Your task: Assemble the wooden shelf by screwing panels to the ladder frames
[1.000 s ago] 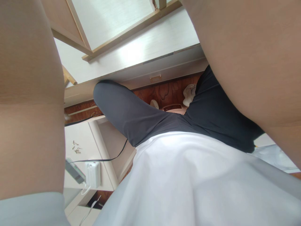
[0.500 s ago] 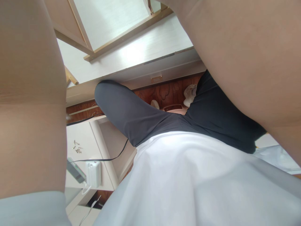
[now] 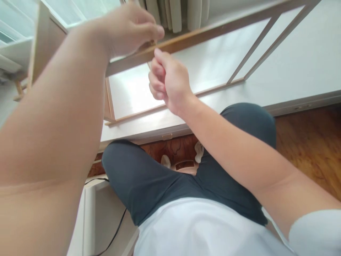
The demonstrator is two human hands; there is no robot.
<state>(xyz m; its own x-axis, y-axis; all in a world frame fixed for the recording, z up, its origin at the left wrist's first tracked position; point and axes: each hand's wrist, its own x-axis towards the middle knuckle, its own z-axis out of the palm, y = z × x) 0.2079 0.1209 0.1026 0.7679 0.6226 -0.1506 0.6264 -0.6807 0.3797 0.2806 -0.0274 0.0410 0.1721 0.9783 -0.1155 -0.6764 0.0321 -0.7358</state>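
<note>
Closest, dark trousers (image 3: 149, 177) and a white shirt (image 3: 202, 231) fill the lower view. Farther up, the right hand (image 3: 167, 81) curls in a loose fist just beneath a wooden rail (image 3: 202, 33). Beyond, the left hand (image 3: 130, 28) pinches that rail's top edge.

Home room: wood parquet floor (image 3: 311, 149), curtain (image 3: 176, 12) at a window, white wood-framed furniture panel (image 3: 202, 64), slippers (image 3: 198, 151) on the floor.
</note>
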